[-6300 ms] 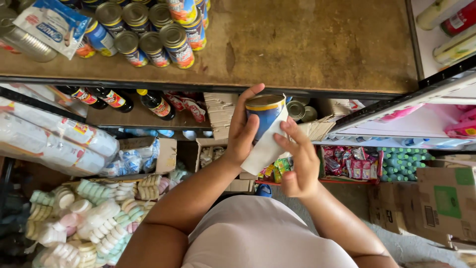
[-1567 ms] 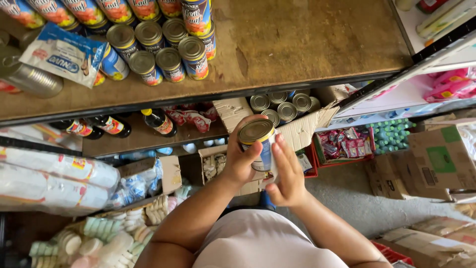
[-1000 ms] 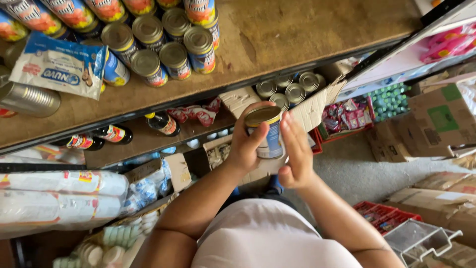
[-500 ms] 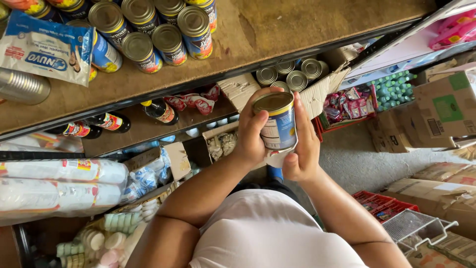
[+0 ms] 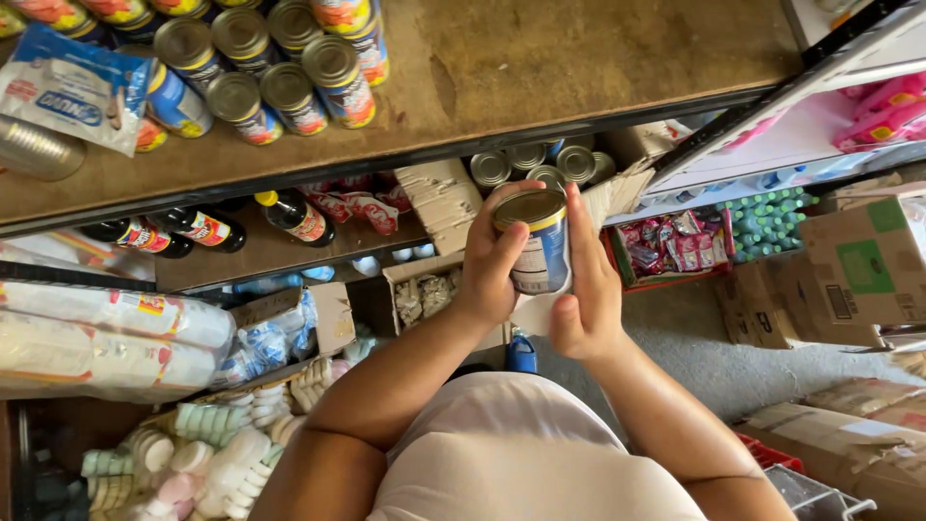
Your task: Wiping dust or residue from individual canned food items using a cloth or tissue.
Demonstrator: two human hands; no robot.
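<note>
A tin can point(image 5: 537, 241) with a blue and white label and a gold lid is upright in front of me, below the edge of a brown wooden shelf point(image 5: 579, 58). My left hand point(image 5: 492, 260) wraps its left side, fingers curled over the lid's rim. Against the can's right side lies my right hand point(image 5: 586, 289), fingers straight and pointing up, with a white cloth or paper under it. Several similar cans point(image 5: 280, 63) stand in rows at the shelf's left.
A blue and white packet point(image 5: 72, 87) lies at the shelf's far left. Lower shelves hold dark bottles point(image 5: 207, 227), a carton of cans point(image 5: 540, 164), and red packets point(image 5: 666, 246). White rolls point(image 5: 106, 333) lie left. Cardboard boxes point(image 5: 849, 260) stand on the floor right.
Over the frames the can stays in both hands and turns upright, its lid now facing me. My view has shifted right and closer to the shelf; the hands sit slightly higher.
</note>
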